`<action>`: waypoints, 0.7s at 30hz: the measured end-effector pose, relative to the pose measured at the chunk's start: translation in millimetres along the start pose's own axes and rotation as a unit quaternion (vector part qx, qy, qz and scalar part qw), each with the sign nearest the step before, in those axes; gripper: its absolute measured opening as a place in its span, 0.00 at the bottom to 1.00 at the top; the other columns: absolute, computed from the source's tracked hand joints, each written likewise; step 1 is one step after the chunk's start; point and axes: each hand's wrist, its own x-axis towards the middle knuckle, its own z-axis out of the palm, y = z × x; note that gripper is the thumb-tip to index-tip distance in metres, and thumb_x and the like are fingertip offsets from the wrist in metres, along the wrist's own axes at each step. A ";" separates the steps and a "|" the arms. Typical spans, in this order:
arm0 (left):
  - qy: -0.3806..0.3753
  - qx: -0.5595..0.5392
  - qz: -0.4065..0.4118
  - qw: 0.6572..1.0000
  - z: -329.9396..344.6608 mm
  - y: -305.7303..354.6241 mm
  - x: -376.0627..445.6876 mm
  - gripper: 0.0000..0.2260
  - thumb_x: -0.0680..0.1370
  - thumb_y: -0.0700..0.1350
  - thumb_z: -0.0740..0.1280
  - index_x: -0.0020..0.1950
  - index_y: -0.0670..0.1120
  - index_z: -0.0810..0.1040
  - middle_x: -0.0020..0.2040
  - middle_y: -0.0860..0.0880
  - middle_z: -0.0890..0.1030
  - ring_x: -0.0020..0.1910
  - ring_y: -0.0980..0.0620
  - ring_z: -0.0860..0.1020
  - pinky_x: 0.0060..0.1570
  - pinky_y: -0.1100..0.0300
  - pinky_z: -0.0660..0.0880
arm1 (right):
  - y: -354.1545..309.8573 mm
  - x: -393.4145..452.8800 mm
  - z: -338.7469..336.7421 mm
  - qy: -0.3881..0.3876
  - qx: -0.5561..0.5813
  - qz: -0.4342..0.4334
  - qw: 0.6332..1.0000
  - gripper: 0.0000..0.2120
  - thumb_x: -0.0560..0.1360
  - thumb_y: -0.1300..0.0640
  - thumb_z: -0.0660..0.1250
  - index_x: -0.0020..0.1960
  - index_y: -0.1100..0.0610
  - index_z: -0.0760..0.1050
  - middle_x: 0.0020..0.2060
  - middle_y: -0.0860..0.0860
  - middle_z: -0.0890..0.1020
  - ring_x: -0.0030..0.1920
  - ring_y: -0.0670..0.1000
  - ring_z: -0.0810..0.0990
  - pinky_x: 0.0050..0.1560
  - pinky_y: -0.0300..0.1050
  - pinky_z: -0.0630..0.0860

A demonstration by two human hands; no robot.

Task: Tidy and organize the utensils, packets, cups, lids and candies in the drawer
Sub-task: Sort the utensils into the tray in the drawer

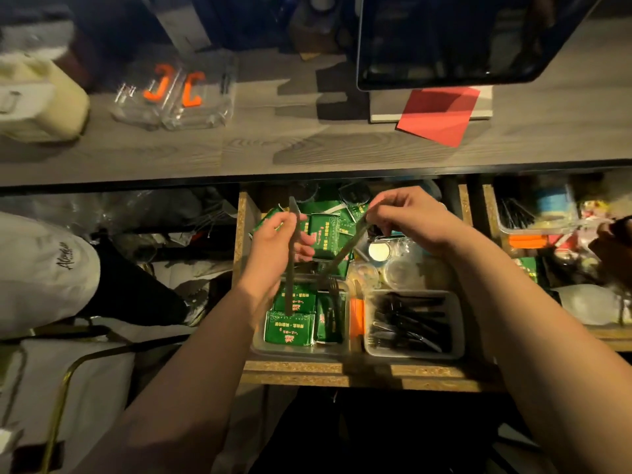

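An open chipboard drawer (342,371) holds green packets (323,236), clear lids and small cups (398,268). My left hand (277,249) grips a metal knife (292,295) upright over the drawer's left side. My right hand (407,217) pinches the handle of a metal fork (345,249), whose tines point down at the left clear tray (304,352). That tray holds stacked green packets (289,328). A second clear tray (415,354) at the front right holds several black plastic utensils (410,323).
An orange item (357,319) lies between the trays. A grey counter (307,145) above carries clear boxes (174,94), a red paper (439,114) and a monitor (461,39). Another open drawer (547,213) is to the right. A person in a white garment (44,268) crouches at the left.
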 end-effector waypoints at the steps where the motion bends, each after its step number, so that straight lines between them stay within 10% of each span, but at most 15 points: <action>1: -0.004 -0.042 -0.025 0.999 2.2 0.8 -5.3 0.11 0.86 0.47 0.56 0.52 0.45 0.76 0.33 0.49 0.77 0.27 0.54 0.73 0.26 0.64 0.72 | -3.1 -2.4 7.0 -0.010 -0.004 -0.007 1.000 0.05 0.73 0.65 0.69 0.40 0.59 0.80 0.32 0.52 0.78 0.34 0.47 0.73 0.38 0.42 0.70; 5: -0.053 -0.137 -0.100 0.984 14.7 8.1 -23.8 0.19 0.84 0.57 0.58 0.37 0.49 0.69 0.30 0.52 0.66 0.23 0.57 0.59 0.17 0.66 0.55 | -6.9 -6.3 36.3 -0.047 0.041 -0.010 0.998 0.07 0.77 0.65 0.66 0.40 0.62 0.74 0.31 0.50 0.75 0.33 0.46 0.71 0.37 0.39 0.70; 9: -0.063 -0.102 -0.089 0.989 25.2 16.5 -36.6 0.20 0.82 0.59 0.60 0.33 0.52 0.70 0.30 0.53 0.67 0.28 0.55 0.65 0.26 0.62 0.66 | -3.5 -8.3 55.7 -0.087 0.039 -0.023 0.995 0.08 0.80 0.59 0.65 0.47 0.65 0.74 0.35 0.54 0.72 0.36 0.49 0.70 0.41 0.42 0.69; 13: -0.111 -0.121 -0.082 0.983 29.0 21.4 -44.3 0.23 0.84 0.59 0.53 0.52 0.45 0.81 0.33 0.49 0.79 0.31 0.52 0.77 0.33 0.55 0.78 | -1.6 -9.2 67.7 -0.078 0.023 -0.025 0.996 0.16 0.80 0.56 0.65 0.49 0.72 0.73 0.39 0.59 0.77 0.40 0.50 0.76 0.52 0.50 0.72; 17: -0.136 -0.151 -0.101 0.974 22.4 19.3 -47.9 0.24 0.81 0.66 0.53 0.44 0.49 0.76 0.29 0.50 0.67 0.23 0.55 0.64 0.21 0.63 0.63 | -7.6 -11.7 74.0 -0.045 -0.052 -0.065 0.996 0.05 0.78 0.59 0.69 0.42 0.56 0.77 0.42 0.47 0.79 0.46 0.43 0.78 0.55 0.41 0.74; 21: -0.127 -0.142 -0.101 0.977 17.6 16.7 -49.1 0.26 0.73 0.68 0.65 0.54 0.46 0.75 0.27 0.54 0.59 0.21 0.58 0.58 0.19 0.66 0.56 | -5.6 -8.9 89.8 0.012 -0.142 -0.086 0.986 0.12 0.74 0.56 0.73 0.52 0.61 0.76 0.49 0.53 0.80 0.50 0.52 0.79 0.53 0.47 0.76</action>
